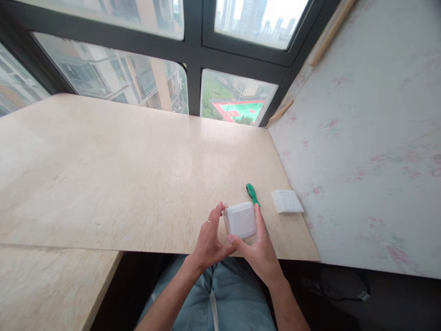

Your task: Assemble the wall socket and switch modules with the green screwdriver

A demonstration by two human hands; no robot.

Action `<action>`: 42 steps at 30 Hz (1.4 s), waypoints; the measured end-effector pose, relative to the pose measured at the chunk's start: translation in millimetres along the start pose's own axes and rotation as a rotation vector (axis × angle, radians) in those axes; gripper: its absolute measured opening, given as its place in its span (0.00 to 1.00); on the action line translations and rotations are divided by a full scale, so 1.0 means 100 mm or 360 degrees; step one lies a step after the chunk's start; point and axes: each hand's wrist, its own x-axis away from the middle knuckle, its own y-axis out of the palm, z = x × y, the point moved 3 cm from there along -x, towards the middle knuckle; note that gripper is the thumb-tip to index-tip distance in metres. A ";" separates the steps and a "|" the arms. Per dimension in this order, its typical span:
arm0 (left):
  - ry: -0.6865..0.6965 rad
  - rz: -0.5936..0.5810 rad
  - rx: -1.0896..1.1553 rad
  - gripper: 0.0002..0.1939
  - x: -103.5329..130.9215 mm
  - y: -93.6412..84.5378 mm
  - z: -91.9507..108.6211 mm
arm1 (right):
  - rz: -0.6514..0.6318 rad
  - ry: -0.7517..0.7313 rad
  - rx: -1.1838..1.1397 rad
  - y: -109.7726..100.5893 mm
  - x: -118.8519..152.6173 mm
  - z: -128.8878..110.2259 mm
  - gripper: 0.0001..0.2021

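Observation:
A white square wall switch [243,220] is held up between both hands near the front edge of the stone-look sill. My left hand [212,239], with a ring on one finger, grips its left side. My right hand [260,248] grips the right side, its thumb at the lower front edge. Just beyond the switch, a green-handled screwdriver [251,191] lies on the sill; its lower part is hidden by my right hand. To the right sits a white socket unit [288,201] beside the wall.
The pale sill [131,174] runs beneath dark-framed windows [195,87]. A floral-papered wall [361,151] bounds the right side. At the lower left is another stone-look slab [51,280]. A dark cable [341,299] shows in the shadow at the lower right.

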 end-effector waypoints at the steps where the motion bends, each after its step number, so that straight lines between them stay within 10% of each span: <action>1: 0.0040 -0.0001 -0.0031 0.51 -0.03 0.03 0.02 | 0.0050 -0.0010 0.0040 -0.01 0.00 -0.02 0.54; 15: -0.0014 -0.0254 -0.0247 0.49 -0.29 0.42 0.04 | 0.0465 0.0062 0.0380 -0.64 -0.72 0.08 0.56; 27: -0.0210 -0.0196 -0.0324 0.23 -0.22 0.47 -0.30 | 0.0081 0.0467 0.0992 -0.91 -2.18 0.16 0.54; 42: -0.0188 -0.0185 -0.0336 0.20 -0.22 0.46 -0.29 | 0.0007 0.0579 0.1047 -0.89 -2.34 0.57 0.56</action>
